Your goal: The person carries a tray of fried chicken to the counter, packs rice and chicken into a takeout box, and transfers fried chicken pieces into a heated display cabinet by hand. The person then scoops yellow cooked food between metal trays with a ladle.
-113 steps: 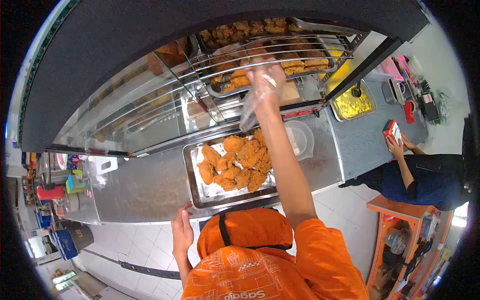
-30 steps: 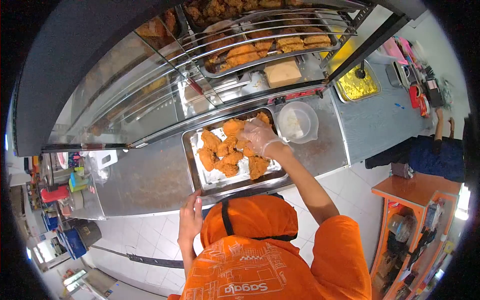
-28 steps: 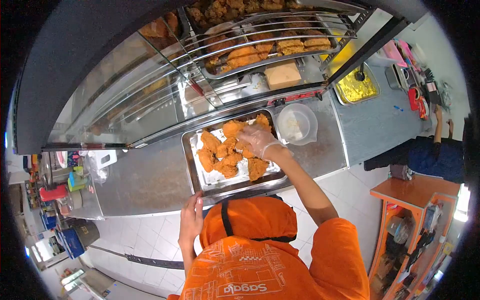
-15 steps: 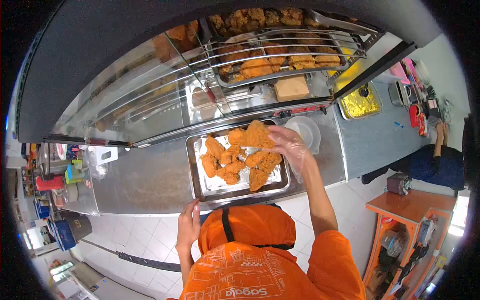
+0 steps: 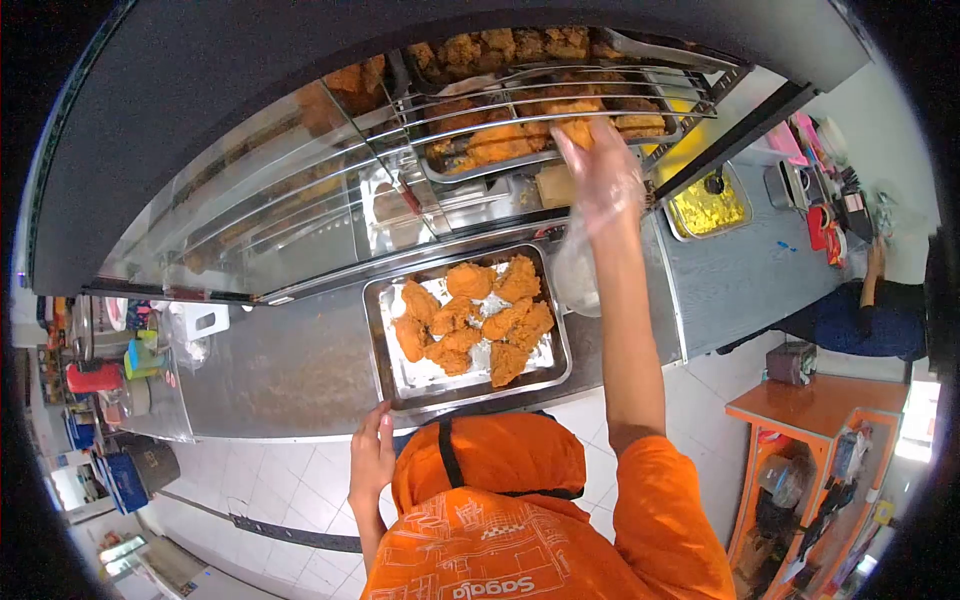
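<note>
A steel tray [image 5: 376, 345] on the counter holds several pieces of fried chicken [image 5: 470, 281]. My right hand [image 5: 603, 180], in a clear plastic glove, reaches into the display case. Its thumb and fingers close around a piece of fried chicken [image 5: 576, 131] at the upper tray [image 5: 480, 172], where more pieces lie behind wire bars. My left hand [image 5: 372, 455] is bare, with its fingers extended at the counter's front edge near the tray's lower left corner. Whether its fingertips touch the tray is unclear.
The glass display case [image 5: 270, 200] rises behind the counter. A clear plastic bowl [image 5: 577, 280] sits right of the tray, partly behind my forearm. Farther right are a gold-lined pan [image 5: 708, 205], another person's arm [image 5: 872, 275] and an orange shelf unit [image 5: 815, 405].
My right hand has left a chicken piece in the counter tray's upper right part and moved up into the display case to another piece. My left hand stays near the tray corner.
</note>
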A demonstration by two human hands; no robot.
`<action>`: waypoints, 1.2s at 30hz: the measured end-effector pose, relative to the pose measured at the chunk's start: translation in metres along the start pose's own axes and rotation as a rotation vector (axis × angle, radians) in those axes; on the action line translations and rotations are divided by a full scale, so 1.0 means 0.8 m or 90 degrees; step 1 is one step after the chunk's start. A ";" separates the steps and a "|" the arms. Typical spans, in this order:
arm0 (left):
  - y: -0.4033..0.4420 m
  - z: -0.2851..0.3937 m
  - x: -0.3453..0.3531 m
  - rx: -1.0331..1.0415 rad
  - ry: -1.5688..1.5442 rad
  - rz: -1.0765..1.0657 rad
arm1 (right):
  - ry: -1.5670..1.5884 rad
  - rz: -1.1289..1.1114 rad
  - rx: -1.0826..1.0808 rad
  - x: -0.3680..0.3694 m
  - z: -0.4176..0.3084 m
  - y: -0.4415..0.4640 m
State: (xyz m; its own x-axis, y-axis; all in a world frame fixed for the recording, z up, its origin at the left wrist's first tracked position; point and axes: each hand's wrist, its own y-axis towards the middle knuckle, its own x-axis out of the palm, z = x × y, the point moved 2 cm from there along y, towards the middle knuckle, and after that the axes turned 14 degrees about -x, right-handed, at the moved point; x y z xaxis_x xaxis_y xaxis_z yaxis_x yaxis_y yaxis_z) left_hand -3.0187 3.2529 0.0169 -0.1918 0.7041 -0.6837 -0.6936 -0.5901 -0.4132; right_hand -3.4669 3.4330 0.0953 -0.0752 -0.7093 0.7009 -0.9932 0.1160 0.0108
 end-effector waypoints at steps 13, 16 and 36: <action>-0.011 -0.012 -0.009 -0.042 0.005 0.012 | -0.363 -0.194 -0.167 -0.097 0.013 -0.076; -0.005 -0.011 -0.001 -0.040 0.016 -0.020 | -0.426 -0.309 -0.027 -0.153 0.067 -0.116; 0.000 0.006 -0.008 -0.025 0.032 0.005 | -0.842 -0.747 0.023 -0.186 0.130 -0.129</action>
State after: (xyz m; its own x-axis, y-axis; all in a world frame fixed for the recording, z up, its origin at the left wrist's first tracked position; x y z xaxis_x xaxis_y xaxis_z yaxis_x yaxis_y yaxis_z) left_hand -3.0206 3.2504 0.0239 -0.1615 0.6792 -0.7160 -0.6643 -0.6113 -0.4301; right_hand -3.3626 3.4541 -0.0843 0.6155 -0.4369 -0.6560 -0.5713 -0.8207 0.0106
